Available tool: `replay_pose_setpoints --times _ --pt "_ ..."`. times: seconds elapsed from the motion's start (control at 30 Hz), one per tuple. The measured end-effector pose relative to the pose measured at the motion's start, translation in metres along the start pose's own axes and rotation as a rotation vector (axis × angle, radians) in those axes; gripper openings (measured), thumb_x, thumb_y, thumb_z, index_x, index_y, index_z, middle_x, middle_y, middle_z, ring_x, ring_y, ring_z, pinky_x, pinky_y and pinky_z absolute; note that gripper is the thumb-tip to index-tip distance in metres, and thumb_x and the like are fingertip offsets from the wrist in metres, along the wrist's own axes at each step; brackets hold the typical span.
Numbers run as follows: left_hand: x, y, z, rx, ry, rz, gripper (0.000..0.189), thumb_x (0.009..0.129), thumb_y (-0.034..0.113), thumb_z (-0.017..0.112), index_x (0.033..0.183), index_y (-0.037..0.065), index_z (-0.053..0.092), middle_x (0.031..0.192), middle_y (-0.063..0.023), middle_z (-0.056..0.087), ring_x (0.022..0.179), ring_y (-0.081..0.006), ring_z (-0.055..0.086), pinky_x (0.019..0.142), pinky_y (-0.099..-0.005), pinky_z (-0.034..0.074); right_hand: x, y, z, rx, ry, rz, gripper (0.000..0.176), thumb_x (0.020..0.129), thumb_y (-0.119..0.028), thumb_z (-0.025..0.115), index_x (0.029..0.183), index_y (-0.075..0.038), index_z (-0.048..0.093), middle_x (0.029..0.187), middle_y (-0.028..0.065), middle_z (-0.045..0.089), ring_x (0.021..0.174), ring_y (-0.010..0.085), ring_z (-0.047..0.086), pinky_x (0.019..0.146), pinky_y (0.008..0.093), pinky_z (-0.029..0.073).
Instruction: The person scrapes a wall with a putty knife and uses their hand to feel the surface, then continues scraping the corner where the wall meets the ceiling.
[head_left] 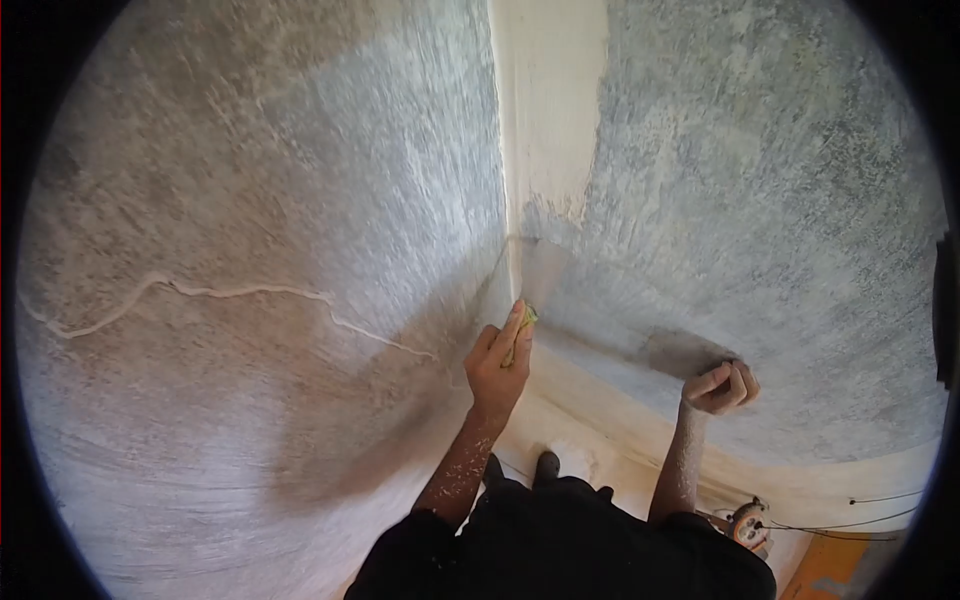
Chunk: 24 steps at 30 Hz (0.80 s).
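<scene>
My left hand (500, 372) is closed around the yellow-green handle of a putty knife (529, 316) in the corner where two walls meet. Its thin, pale blade points up along the corner and is hard to tell from the wall. Above it, a smooth cream strip of filler (550, 110) runs down the right side of the corner and ends in a ragged lower edge. Against the right wall (760, 200), my right hand (722, 388) has its fingers curled in; what they hold, if anything, is hidden. White flecks cover both forearms.
The left wall (280, 200) is rough grey-brown, with a wavy pale filled crack (240, 291) across it. Low on the right are a round orange-and-white device (747, 525), dark cables (840, 530) and an orange surface (830, 567). My shoes (547, 466) stand close to the corner.
</scene>
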<state>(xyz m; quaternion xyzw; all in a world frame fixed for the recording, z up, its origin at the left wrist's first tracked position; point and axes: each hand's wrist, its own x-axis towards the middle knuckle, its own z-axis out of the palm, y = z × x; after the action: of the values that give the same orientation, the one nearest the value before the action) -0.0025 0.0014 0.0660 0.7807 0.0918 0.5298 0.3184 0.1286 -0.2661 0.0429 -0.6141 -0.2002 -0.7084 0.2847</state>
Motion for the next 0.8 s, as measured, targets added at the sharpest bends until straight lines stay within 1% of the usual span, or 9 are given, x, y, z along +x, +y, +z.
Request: replay_pose_setpoints --times 0.07,0.13,0.23,0.33,0.37,0.47,0.57,0.67,0.8 --pt "0.003 0.005 -0.003 0.006 0.017 -0.022 0.042 0.085 0.004 0.072 0.126 0.01 0.065 0.063 -0.0048 0.049 0.054 -0.0117 0.044 0.05 -0.0273 0.041 -0.001 -0.004 -0.004 -0.018 -0.021 0.022 0.007 0.088 -0.01 0.053 0.086 -0.004 0.055 0.09 0.011 0.056 0.082 0.024 0.053 0.069 0.0351 0.045" --pt "0.034 0.028 -0.004 0.009 0.073 -0.034 0.042 0.084 0.004 0.072 0.125 0.009 0.065 0.063 -0.0055 0.05 0.054 -0.0121 0.045 0.051 -0.0267 0.042 0.0 -0.003 -0.006 -0.043 -0.039 0.038 0.007 0.088 -0.01 0.053 0.086 -0.004 0.054 0.091 0.0109 0.056 0.082 0.0243 0.053 0.069 0.0352 0.045" --pt "-0.008 -0.003 0.004 0.013 0.025 0.01 0.041 0.085 0.003 0.072 0.125 0.007 0.065 0.063 -0.0056 0.051 0.055 -0.0122 0.046 0.051 -0.0264 0.043 -0.004 0.002 -0.008 0.012 -0.045 0.035 0.007 0.089 -0.01 0.052 0.086 -0.004 0.054 0.09 0.0102 0.055 0.081 0.0241 0.052 0.069 0.0344 0.044" --pt "-0.005 0.0 0.005 -0.005 0.06 0.055 0.041 0.085 0.002 0.071 0.125 0.006 0.064 0.064 -0.0052 0.051 0.055 -0.0122 0.047 0.052 -0.0273 0.043 -0.003 0.004 -0.007 0.05 -0.048 -0.007 0.007 0.09 -0.011 0.052 0.086 -0.005 0.053 0.089 0.0092 0.055 0.08 0.0235 0.052 0.069 0.0344 0.043" --pt "0.005 0.005 0.005 0.023 0.057 0.002 0.041 0.085 0.001 0.07 0.125 0.006 0.064 0.066 -0.0051 0.052 0.056 -0.0128 0.049 0.053 -0.028 0.044 -0.002 0.003 -0.007 0.046 -0.06 0.004 0.008 0.09 -0.011 0.051 0.084 -0.007 0.052 0.088 0.0081 0.054 0.078 0.0225 0.052 0.068 0.035 0.042" --pt "0.06 0.035 0.005 0.019 0.138 0.077 0.041 0.085 -0.001 0.069 0.125 0.006 0.065 0.067 -0.0048 0.053 0.056 -0.0124 0.049 0.053 -0.0272 0.044 0.004 0.0 -0.014 -0.003 -0.129 -0.007 0.009 0.091 -0.013 0.051 0.083 -0.009 0.051 0.088 0.0066 0.053 0.077 0.021 0.051 0.069 0.0352 0.041" --pt "0.028 0.018 0.012 0.024 0.066 0.07 0.038 0.086 0.0 0.068 0.123 0.005 0.065 0.067 -0.0051 0.053 0.056 -0.012 0.049 0.053 -0.0271 0.044 0.0 0.007 -0.015 0.091 -0.132 -0.052 0.005 0.089 -0.007 0.05 0.085 -0.006 0.052 0.087 0.0091 0.054 0.075 0.0232 0.051 0.069 0.0364 0.043" --pt "-0.013 0.005 0.021 -0.051 0.061 0.078 0.036 0.086 0.0 0.067 0.122 0.005 0.066 0.069 -0.0062 0.057 0.057 -0.0123 0.051 0.053 -0.0269 0.044 0.003 0.008 -0.018 0.114 -0.17 -0.07 0.007 0.089 -0.009 0.049 0.083 -0.008 0.051 0.087 0.0082 0.054 0.074 0.0215 0.051 0.07 0.0355 0.041" --pt "0.011 0.026 0.006 0.009 0.073 0.035 0.035 0.086 0.002 0.068 0.121 0.005 0.067 0.07 -0.0088 0.06 0.058 -0.0127 0.053 0.055 -0.0267 0.045 0.006 0.003 -0.017 0.148 -0.171 -0.043 0.009 0.09 -0.011 0.048 0.081 -0.009 0.05 0.08 0.0058 0.052 0.07 0.0202 0.049 0.068 0.0344 0.039"
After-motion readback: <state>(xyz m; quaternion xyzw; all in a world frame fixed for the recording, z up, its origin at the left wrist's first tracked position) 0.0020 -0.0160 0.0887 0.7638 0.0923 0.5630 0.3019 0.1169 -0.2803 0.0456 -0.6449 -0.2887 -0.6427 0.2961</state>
